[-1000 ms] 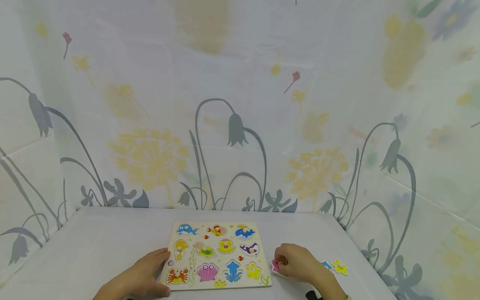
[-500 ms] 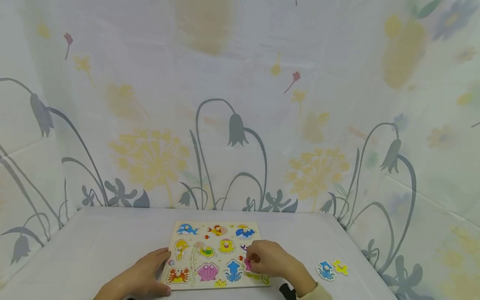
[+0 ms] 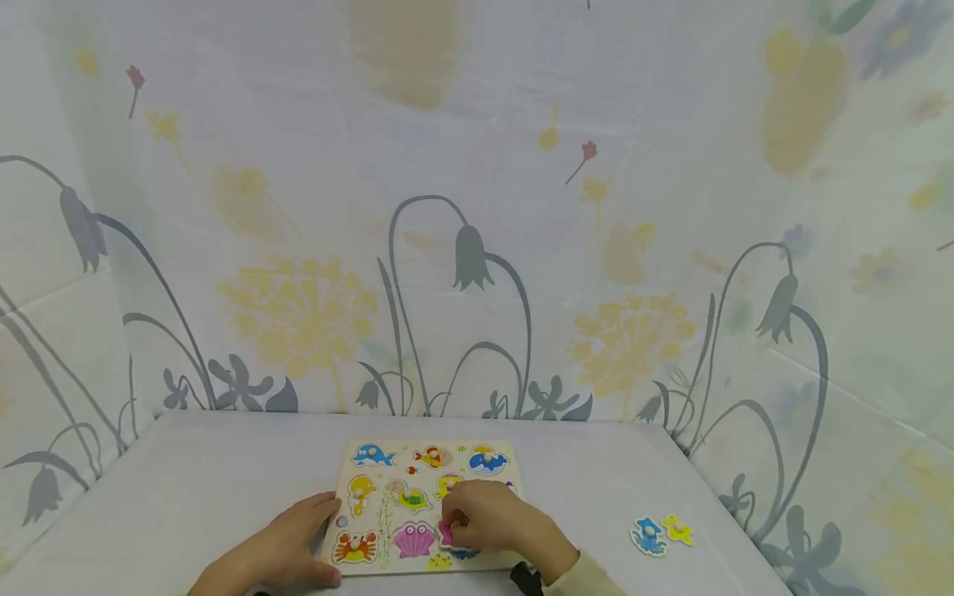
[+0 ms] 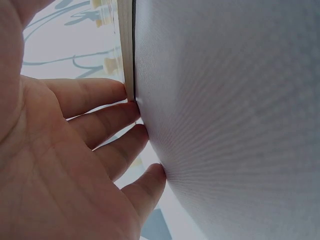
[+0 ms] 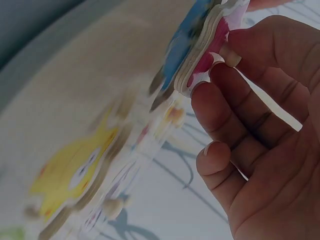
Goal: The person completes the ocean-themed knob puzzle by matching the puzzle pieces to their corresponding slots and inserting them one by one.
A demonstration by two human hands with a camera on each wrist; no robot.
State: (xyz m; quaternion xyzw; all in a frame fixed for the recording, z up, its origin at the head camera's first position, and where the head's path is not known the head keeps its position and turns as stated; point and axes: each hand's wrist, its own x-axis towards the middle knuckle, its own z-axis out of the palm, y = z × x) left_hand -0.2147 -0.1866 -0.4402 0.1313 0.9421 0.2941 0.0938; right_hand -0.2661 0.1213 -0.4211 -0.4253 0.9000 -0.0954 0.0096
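Note:
A wooden peg puzzle board (image 3: 383,563) with sea-animal pictures lies on the white table. My left hand (image 3: 279,546) rests at its left side, fairly straight fingertips touching the board's edge (image 4: 128,50) and the tabletop. Over the board's right half, my right hand (image 3: 492,517) pinches a pink puzzle piece (image 5: 207,57) by its small wooden knob (image 5: 230,55). In the right wrist view that piece is tilted just above the blue squid picture (image 5: 180,45). A pink shell picture (image 3: 413,540) shows to the left of the hand. The hand covers part of the board's right side.
Right of the board lie a blue squid piece (image 3: 648,536) and a yellow piece (image 3: 677,530), close together. Knobbed pieces such as the crab (image 3: 354,547) and whale (image 3: 488,460) sit in the board. A flower-printed curtain (image 3: 477,207) stands behind the table.
My right hand has carried the pink piece leftward from the table beside the board to above the board's squid picture. The loose squid piece is now uncovered. My left hand stays in place.

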